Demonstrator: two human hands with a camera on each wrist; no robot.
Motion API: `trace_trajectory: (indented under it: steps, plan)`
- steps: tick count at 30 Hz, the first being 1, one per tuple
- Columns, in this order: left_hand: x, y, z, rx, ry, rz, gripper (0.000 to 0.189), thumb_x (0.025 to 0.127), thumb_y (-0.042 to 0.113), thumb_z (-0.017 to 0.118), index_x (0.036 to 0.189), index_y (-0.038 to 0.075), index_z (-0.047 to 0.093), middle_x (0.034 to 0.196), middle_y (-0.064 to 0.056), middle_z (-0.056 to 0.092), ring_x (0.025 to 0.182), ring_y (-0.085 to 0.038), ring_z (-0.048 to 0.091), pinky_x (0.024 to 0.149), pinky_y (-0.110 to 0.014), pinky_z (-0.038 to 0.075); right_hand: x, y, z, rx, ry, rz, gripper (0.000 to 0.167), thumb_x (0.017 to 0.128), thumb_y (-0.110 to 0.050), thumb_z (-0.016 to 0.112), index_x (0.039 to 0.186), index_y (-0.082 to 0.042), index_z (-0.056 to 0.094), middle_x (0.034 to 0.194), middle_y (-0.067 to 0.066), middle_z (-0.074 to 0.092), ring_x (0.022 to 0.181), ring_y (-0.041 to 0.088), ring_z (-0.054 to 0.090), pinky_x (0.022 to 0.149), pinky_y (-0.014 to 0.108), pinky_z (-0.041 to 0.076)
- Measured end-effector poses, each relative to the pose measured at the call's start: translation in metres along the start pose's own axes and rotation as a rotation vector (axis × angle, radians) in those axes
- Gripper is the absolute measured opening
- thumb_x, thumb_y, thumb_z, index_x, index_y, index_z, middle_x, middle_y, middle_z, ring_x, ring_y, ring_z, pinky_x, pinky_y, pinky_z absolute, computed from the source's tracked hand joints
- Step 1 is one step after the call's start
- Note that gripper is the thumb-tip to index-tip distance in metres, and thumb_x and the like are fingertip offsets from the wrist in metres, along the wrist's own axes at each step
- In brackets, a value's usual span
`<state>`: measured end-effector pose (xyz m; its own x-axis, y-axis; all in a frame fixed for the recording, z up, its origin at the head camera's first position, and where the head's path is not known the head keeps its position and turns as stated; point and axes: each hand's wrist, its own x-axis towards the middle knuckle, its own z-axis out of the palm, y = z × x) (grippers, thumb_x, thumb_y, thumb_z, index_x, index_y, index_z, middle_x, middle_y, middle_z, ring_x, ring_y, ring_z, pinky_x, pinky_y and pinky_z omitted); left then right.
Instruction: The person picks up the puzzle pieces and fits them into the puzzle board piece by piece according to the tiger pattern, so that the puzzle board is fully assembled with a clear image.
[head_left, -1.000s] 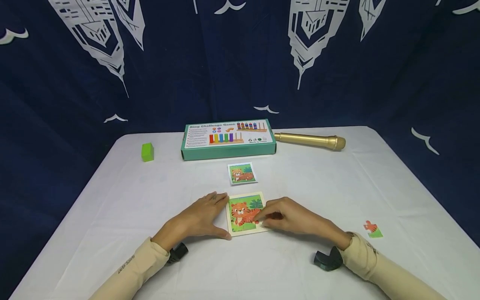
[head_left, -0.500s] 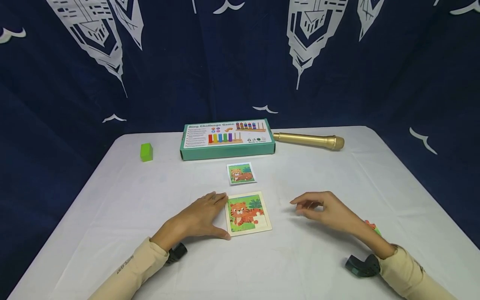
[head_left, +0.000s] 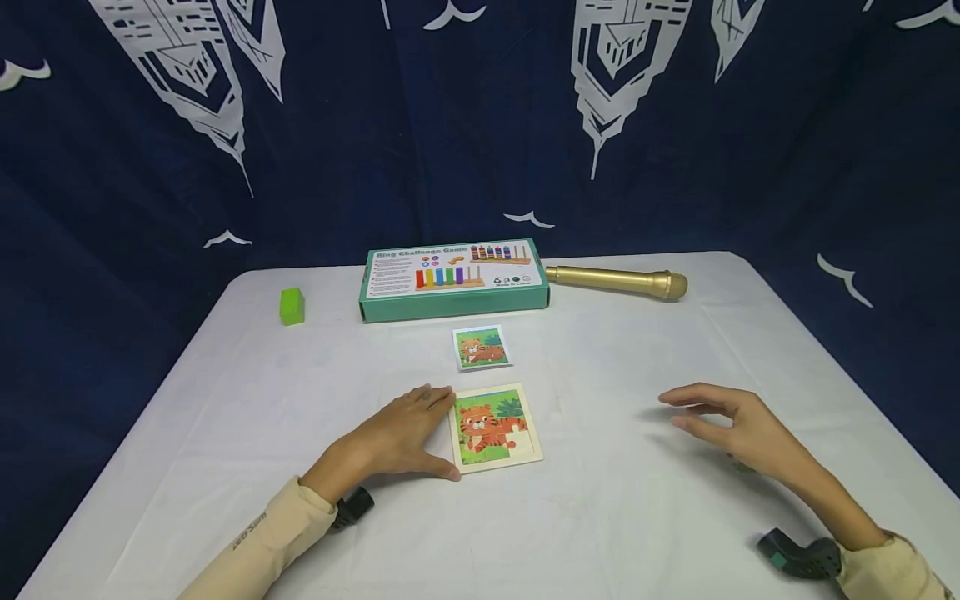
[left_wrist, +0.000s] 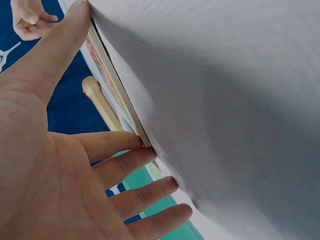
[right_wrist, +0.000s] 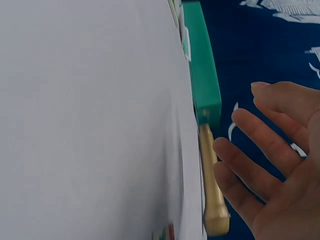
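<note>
A square tiger puzzle board [head_left: 498, 462] lies flat on the white table, with a bare pale gap at its lower right corner. My left hand [head_left: 401, 429] rests along the board's left edge, thumb at the near corner and fingertips at the far one; the left wrist view shows the fingers fairly straight against the rim. My right hand [head_left: 757, 433] hovers over the right side of the table, its fingers loosely bent and holding nothing. Mostly hidden beneath it is a loose puzzle piece [head_left: 742, 467], whose edge [right_wrist: 164, 233] peeks in at the bottom of the right wrist view.
A small tiger picture card [head_left: 482, 347] lies just beyond the board. Farther back are a green game box [head_left: 453, 308], a gold microphone [head_left: 615, 280] beside it and a lime green block [head_left: 292, 307]. A dark blue curtain [head_left: 420, 125] hangs behind the table.
My right hand has left the puzzle board and moved right, to above the loose piece. That uncovered the board's lower right gap. My left hand has stayed at the board's edge.
</note>
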<state>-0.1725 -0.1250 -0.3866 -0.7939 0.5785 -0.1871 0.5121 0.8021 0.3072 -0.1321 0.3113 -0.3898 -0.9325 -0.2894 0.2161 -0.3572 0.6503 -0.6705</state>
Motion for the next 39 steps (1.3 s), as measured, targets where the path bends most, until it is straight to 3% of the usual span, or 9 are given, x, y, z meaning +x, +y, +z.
trace_trajectory:
  steps: [4,6,9,17,19,21,24,32,39]
  plan:
    - [0.0,0.0,0.0,0.0,-0.002,0.002,0.108,0.07,0.063,0.074,0.148,0.002,0.033,0.155,-0.009,0.031,0.143,-0.036,0.023,0.115,-0.049,0.023,-0.012,0.008,-0.014,-0.029,-0.025,0.051,0.035,0.089,-0.019,0.069,0.123,-0.014,0.064,0.124,-0.004,0.062,0.105,-0.011,0.05,0.064,0.018,0.051]
    - [0.001,0.0,0.0,0.001,-0.003,0.001,0.108,0.07,0.063,0.074,0.148,0.002,0.033,0.155,-0.009,0.031,0.143,-0.036,0.022,0.115,-0.049,0.023,-0.018,0.014,-0.02,-0.04,-0.036,0.03,0.039,0.088,-0.016,0.071,0.126,-0.012,0.063,0.126,-0.007,0.061,0.109,-0.012,0.049,0.081,0.011,0.045]
    - [0.001,0.0,0.0,-0.001,-0.005,0.001,0.108,0.07,0.064,0.074,0.148,0.003,0.033,0.155,-0.009,0.031,0.143,-0.036,0.022,0.115,-0.049,0.023,-0.028,0.026,-0.028,-0.028,-0.047,0.011,0.045,0.086,-0.011,0.071,0.129,-0.01,0.06,0.131,-0.014,0.058,0.116,-0.014,0.044,0.089,0.003,0.031]
    - [0.001,0.0,0.0,-0.001,-0.013,-0.002,0.108,0.07,0.064,0.074,0.148,0.003,0.033,0.155,-0.009,0.03,0.143,-0.036,0.021,0.115,-0.049,0.022,-0.055,0.06,-0.039,-0.077,-0.015,0.028,0.051,0.082,-0.007,0.074,0.13,-0.006,0.057,0.136,-0.035,0.039,0.126,-0.023,0.024,0.094,-0.004,0.015]
    - [0.001,0.0,0.0,0.004,-0.013,-0.003,0.108,0.07,0.064,0.074,0.149,0.003,0.033,0.155,-0.009,0.03,0.143,-0.036,0.021,0.115,-0.049,0.022,-0.06,0.067,-0.041,-0.097,-0.015,0.054,0.053,0.081,-0.008,0.075,0.13,-0.005,0.055,0.138,-0.039,0.032,0.127,-0.025,0.016,0.109,0.008,0.006]
    - [0.001,0.0,-0.001,0.005,-0.012,-0.002,0.108,0.07,0.064,0.074,0.148,0.003,0.033,0.155,-0.009,0.03,0.143,-0.036,0.021,0.115,-0.049,0.022,-0.064,0.071,-0.042,-0.107,-0.024,0.082,0.055,0.079,-0.011,0.076,0.13,-0.005,0.055,0.138,-0.043,0.024,0.126,-0.027,0.009,0.118,0.031,-0.003]
    - [0.001,0.001,-0.001,0.005,-0.01,-0.003,0.107,0.07,0.063,0.074,0.148,0.003,0.033,0.155,-0.009,0.03,0.143,-0.036,0.022,0.115,-0.049,0.022,-0.069,0.075,-0.042,-0.088,-0.056,0.12,0.057,0.079,-0.012,0.076,0.131,-0.006,0.055,0.138,-0.045,0.016,0.123,-0.028,0.003,0.107,0.067,-0.01]
    - [0.0,0.001,-0.001,0.0,-0.007,0.0,0.107,0.07,0.063,0.075,0.148,0.002,0.034,0.155,-0.009,0.031,0.143,-0.037,0.023,0.115,-0.049,0.023,-0.071,0.079,-0.042,-0.074,-0.096,0.11,0.055,0.078,-0.011,0.076,0.13,-0.012,0.058,0.139,-0.045,0.014,0.128,-0.023,-0.006,0.1,0.074,-0.012]
    - [0.0,0.001,-0.001,-0.002,-0.001,0.002,0.107,0.07,0.062,0.075,0.148,0.002,0.034,0.154,-0.01,0.031,0.143,-0.037,0.023,0.114,-0.05,0.023,-0.069,0.076,-0.038,-0.103,-0.066,0.072,0.049,0.076,-0.008,0.077,0.123,-0.015,0.063,0.137,-0.045,0.015,0.13,-0.02,-0.006,0.1,0.076,-0.008]
